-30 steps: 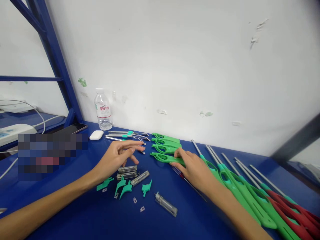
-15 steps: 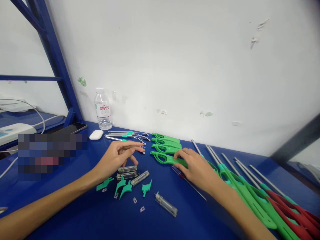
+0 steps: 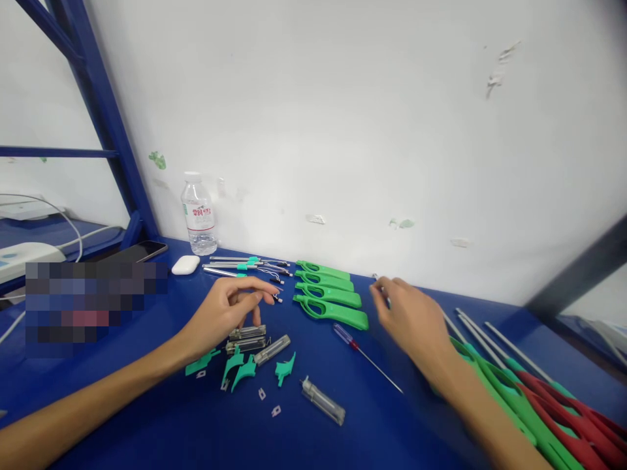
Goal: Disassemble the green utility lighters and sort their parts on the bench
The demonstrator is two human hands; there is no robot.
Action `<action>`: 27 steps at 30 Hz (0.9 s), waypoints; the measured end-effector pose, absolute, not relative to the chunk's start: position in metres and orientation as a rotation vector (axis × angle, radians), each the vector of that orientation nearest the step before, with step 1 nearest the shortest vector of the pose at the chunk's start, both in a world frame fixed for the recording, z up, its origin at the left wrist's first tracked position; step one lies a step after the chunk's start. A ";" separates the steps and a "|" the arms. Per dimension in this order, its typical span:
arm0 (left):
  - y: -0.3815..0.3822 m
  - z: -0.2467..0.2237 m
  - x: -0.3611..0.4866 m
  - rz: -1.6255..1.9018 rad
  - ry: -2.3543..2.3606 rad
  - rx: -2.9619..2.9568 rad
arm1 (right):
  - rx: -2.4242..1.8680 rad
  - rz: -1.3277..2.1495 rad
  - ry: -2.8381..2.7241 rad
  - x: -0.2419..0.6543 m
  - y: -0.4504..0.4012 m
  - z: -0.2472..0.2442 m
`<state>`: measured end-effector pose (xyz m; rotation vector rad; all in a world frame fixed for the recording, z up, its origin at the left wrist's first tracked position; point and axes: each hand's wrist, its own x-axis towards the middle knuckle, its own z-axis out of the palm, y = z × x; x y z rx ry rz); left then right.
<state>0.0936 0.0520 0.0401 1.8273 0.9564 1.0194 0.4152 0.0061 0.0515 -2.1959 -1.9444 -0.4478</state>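
My left hand (image 3: 228, 307) hovers with loosely stretched, parted fingers over clear lighter fuel tanks (image 3: 246, 344). Its fingertips are near the wire ends of several metal lighter tubes (image 3: 240, 266). My right hand (image 3: 411, 320), slightly blurred, is over a lighter at the right; its metal tube tip (image 3: 375, 276) shows past the bent fingers. The tube passes between thumb and forefinger, which stand apart; contact is unclear. Several green lighter shell halves (image 3: 333, 314) lie stacked in a row between the hands. A screwdriver (image 3: 353, 342) rests in front of them.
Teal triggers (image 3: 284, 369), small pale clips (image 3: 276, 410) and a clear fuel tank (image 3: 323, 401) lie in front. Green lighters (image 3: 499, 385) and red lighters (image 3: 563, 411) are at right. A water bottle (image 3: 199, 219), white case (image 3: 185, 265) and phone (image 3: 144, 251) stand or lie at back left.
My right hand has left the nearest green shell half and moved right, over a lighter's tube. The shell half stays in its row. My left hand has barely moved.
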 end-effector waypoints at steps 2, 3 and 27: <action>0.052 0.040 0.094 1.028 0.963 1.831 | -2.372 -0.500 -1.818 0.428 0.005 0.054; 0.051 0.041 0.094 1.031 0.967 1.832 | -2.445 -0.507 -1.782 0.433 0.005 0.053; 0.039 0.039 0.096 1.344 0.854 2.477 | -1.804 -0.789 -2.235 0.393 -0.004 0.053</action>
